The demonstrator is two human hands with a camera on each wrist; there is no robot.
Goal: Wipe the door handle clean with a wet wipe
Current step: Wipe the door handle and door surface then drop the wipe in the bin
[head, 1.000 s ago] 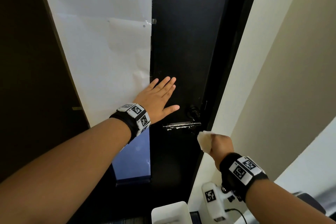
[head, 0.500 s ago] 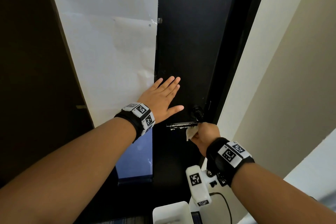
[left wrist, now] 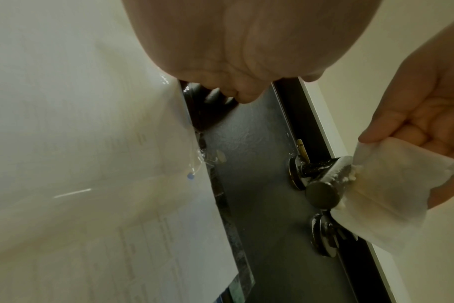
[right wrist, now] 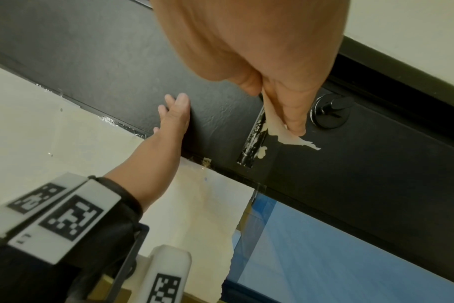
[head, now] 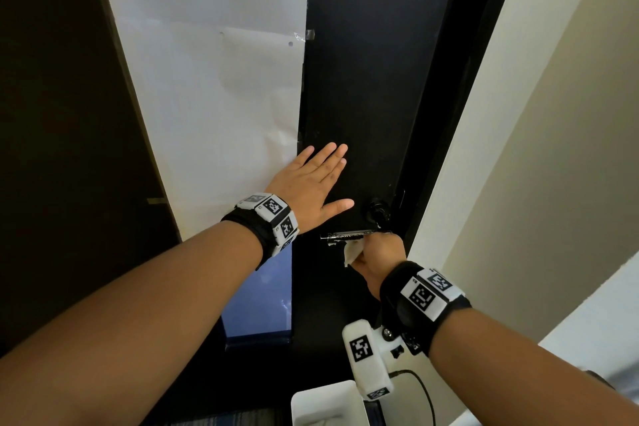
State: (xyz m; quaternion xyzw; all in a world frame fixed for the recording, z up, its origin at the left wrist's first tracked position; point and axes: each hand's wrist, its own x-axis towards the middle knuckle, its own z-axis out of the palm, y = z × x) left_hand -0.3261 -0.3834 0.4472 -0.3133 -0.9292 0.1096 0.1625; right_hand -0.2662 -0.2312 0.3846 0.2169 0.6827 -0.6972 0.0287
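Head view: one door handle [head: 349, 236], one wet wipe [head: 353, 251], two hands. Left hand [head: 313, 185] lies flat, fingers straight, on the black door [head: 373, 79]. Right hand [head: 378, 258] pinches the wipe at the handle.

Left wrist view: one wipe [left wrist: 392, 184] touches the smeared handle [left wrist: 324, 180], held by thumb [left wrist: 392, 123] and curled fingers.

Right wrist view: fingers [right wrist: 290, 106] press the wipe [right wrist: 275, 123] against the handle [right wrist: 254, 137], beside one round lock knob [right wrist: 329, 111].

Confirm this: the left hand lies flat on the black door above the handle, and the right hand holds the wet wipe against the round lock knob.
One thing is wrong. The right hand holds the wet wipe against the door handle, not the lock knob, which sits untouched above it; the left wrist view shows this best. The left hand does lie flat on the black door.
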